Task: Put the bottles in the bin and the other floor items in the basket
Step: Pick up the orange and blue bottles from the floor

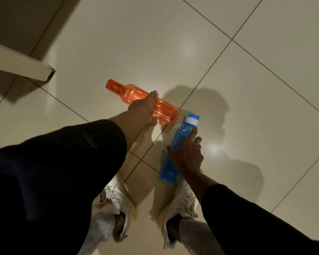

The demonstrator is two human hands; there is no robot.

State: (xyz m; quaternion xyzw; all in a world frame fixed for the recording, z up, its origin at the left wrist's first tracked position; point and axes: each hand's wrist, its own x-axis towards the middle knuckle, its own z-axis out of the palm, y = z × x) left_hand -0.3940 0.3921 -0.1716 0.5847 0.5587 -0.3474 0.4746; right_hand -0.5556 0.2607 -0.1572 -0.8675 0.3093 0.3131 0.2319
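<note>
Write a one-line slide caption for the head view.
Left hand grips an orange bottle, right hand a blue bottle, over the tiled floor.

Both arms wear dark, near-black long sleeves: left sleeve, right sleeve, each ending short of the wrist. Hands are bare. White lace-up sneakers are scuffed and soiled. Light grey trouser cuffs sit at lower centre of frame.

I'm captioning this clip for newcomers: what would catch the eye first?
Two bright bottles lying on the pale tiled floor: a clear orange plastic bottle at centre under the left hand, and a blue plastic bottle with a white cap just right of it, under the right hand.
</note>
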